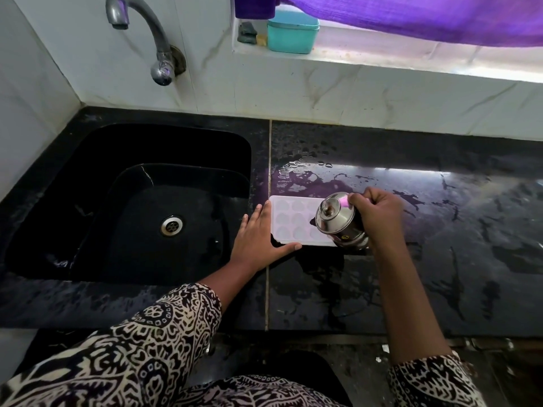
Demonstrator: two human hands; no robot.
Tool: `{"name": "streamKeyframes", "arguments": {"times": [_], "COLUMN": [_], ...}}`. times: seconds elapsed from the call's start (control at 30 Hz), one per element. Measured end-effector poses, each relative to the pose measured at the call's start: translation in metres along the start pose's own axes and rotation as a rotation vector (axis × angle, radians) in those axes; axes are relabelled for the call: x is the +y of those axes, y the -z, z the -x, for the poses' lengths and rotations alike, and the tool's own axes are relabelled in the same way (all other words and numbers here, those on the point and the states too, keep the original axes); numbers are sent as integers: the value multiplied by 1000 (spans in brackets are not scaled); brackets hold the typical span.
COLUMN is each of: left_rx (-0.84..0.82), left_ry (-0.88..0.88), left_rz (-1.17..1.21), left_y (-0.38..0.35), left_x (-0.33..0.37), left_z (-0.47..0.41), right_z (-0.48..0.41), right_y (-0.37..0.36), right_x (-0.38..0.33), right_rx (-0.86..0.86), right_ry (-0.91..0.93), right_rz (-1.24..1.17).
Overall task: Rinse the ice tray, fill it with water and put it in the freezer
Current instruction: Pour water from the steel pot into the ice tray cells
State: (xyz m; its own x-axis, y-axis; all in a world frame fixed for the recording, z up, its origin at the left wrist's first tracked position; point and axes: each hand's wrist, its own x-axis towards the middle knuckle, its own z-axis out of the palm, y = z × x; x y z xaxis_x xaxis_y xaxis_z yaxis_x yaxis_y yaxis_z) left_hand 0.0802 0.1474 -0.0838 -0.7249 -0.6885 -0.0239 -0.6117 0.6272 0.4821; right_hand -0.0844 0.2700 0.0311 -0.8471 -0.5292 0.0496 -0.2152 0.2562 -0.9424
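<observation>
Home kitchen: black sink (pixel 88 160), wall tap (pixel 152 33), granite counter (pixel 440 259).

The ice tray (pixel 289 221) was white, smooth, slightly translucent plastic. The steel pot (pixel 338 221) over its right end was polished metal, mirror-bright. The counter (pixel 440 230) was black stone, glossy and wet in patches; the sink (pixel 88 171) at its left end had the same dark gloss. The tap (pixel 141 24) was dull grey metal, the curtain (pixel 411 16) purple woven cloth.
</observation>
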Motion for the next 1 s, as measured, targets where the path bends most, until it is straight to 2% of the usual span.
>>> {"name": "streamKeyframes", "arguments": {"times": [0.6, 1.0], "left_rx": [3, 7], "left_ry": [1, 2], "left_rz": [4, 11], "left_y": [0, -2], "left_x": [0, -2], "left_z": [-1, -1], "right_z": [0, 4], "right_y": [-1, 0], "right_x": [-3, -3], "right_rx": [16, 20], "right_ry": [114, 110], "right_rz": [108, 106]}}
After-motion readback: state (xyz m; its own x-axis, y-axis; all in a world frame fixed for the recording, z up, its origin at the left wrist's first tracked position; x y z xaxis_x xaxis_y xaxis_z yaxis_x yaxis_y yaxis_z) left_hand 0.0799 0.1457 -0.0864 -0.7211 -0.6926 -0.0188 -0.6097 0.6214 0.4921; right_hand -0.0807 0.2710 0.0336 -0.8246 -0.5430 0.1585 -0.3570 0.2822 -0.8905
